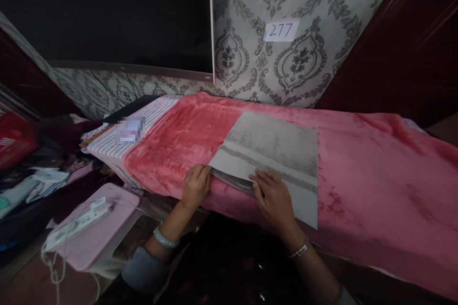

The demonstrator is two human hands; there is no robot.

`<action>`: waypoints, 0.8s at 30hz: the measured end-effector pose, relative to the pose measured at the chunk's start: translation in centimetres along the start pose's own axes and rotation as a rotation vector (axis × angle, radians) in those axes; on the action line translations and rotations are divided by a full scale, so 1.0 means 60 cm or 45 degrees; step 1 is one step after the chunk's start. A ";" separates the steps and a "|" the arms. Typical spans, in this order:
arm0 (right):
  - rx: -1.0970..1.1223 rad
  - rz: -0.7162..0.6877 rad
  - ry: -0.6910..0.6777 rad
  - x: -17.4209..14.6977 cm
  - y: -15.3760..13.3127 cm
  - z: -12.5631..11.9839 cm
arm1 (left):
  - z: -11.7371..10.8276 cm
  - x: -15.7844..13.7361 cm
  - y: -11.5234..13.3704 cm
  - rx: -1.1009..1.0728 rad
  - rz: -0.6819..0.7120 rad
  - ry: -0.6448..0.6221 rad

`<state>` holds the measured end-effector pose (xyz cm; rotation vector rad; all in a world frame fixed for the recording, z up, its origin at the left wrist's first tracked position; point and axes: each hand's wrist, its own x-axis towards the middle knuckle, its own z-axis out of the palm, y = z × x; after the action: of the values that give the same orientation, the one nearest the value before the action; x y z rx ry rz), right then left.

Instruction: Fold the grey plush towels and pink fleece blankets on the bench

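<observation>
A grey towel (275,143) with smooth lighter bands is spread on a pink and red plush blanket (361,176). My left hand (196,183) pinches its near left corner between thumb and fingers. That near edge is lifted a little, and a dark gap shows beneath it, with another grey layer visible inside. Further right along the same edge, my right hand (275,198) grips the towel, fingers on top and thumb at the edge. The towel's right near corner lies flat past my right wrist.
A blurred-out small item (130,130) lies on a striped cloth (107,145) at the left. Below it, a pink stool (123,200) carries a white power strip (80,224) with trailing cords. Clothes pile up far left. A large television (107,14) hangs behind.
</observation>
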<state>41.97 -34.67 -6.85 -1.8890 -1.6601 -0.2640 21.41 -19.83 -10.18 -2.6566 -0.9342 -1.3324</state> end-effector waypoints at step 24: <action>0.003 -0.015 -0.085 -0.018 0.004 0.002 | 0.018 -0.006 -0.022 -0.284 -0.118 0.106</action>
<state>41.96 -35.51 -7.61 -1.9057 -1.7155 -0.2057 21.32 -18.61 -11.43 -2.7189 -0.9621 -1.6453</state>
